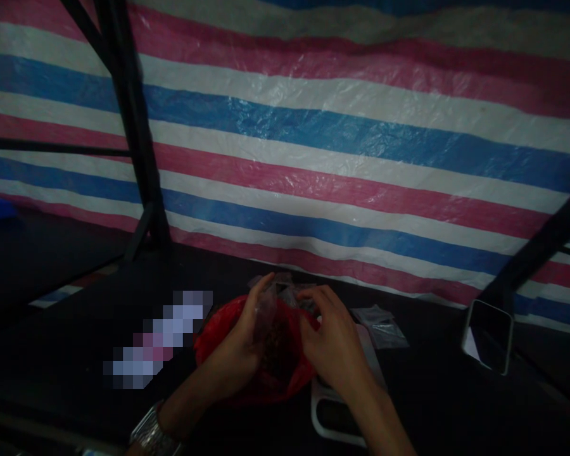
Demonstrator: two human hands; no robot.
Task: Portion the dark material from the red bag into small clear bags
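A red plastic bag (218,326) sits open on the dark table, with small dark contents inside that I cannot make out. Over its left side, my left hand (242,339) is closed around a small clear plastic bag (266,307), held upright above the opening. My right hand (335,339) is at the red bag's right edge with its fingers curled inward. What those fingers pinch is too dark to tell. More clear plastic (285,288) lies behind, between the two hands. Partly under my right forearm is a white weighing scale (316,411).
Clear small bags (382,326) lie right of the scale. A phone (488,337) leans near a dark frame post on the right. At left lies a blurred-out, pixelated item (159,345). A striped plastic sheet (337,171) hangs behind the table (76,392); a dark metal post (137,126) stands left.
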